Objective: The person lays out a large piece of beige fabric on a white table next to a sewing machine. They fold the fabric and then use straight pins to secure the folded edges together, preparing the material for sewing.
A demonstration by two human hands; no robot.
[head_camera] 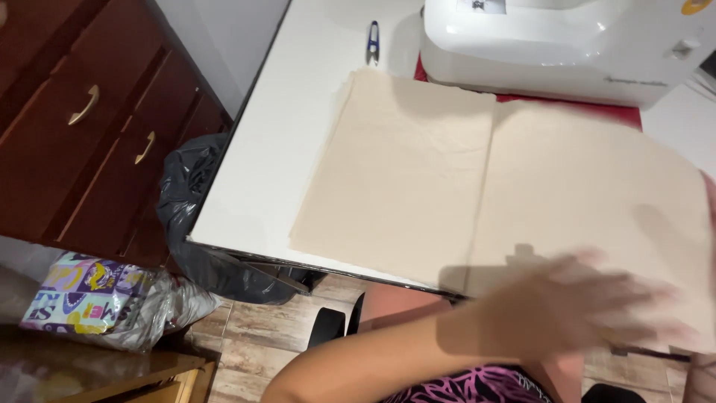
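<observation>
Beige cloth looked matt, a fine woven cotton type, smooth with faint creases. The tabletop under it was a white laminate with a slight sheen. Sewing machine, behind the cloth, had a glossy white plastic shell. Thread snips left of the machine had a blue plastic grip and bright metal tips. The drawer chest, left of the tabletop, was dark red varnished wood, semi-gloss, with brass-look metal handles. Bin bag at the tabletop's edge was thin, crinkled, shiny black plastic. Floor below was wood-look tile, matt.
</observation>
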